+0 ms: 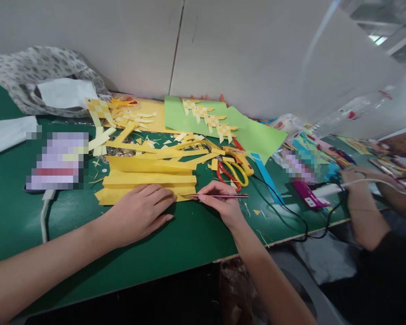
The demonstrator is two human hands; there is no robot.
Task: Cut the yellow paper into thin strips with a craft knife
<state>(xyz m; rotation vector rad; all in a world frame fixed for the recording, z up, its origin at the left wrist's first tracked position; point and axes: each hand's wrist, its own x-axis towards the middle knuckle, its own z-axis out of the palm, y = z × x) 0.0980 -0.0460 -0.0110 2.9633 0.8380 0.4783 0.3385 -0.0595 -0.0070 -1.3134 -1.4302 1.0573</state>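
Observation:
A folded yellow paper [149, 180] with several creases lies on the green table. My left hand [142, 210] rests flat on its lower part, fingers stretched toward the right. In my right hand [219, 201] a thin dark pink pen-like tool [235, 196] is pinched, its tip touching the paper's lower right part. Scissors with red and yellow handles [238, 174] and a yellow glue gun [242, 160] lie beyond my right hand. Yellow strips [145, 150] lie behind the paper.
Woven paper fish [208, 118] lie on green sheets [257, 135] near the wall. A phone [59, 158] with a white cable is at the left, before a patterned bag [20, 79]. A magenta power strip [309, 195], black cords and another person's arm [365, 212] are at the right.

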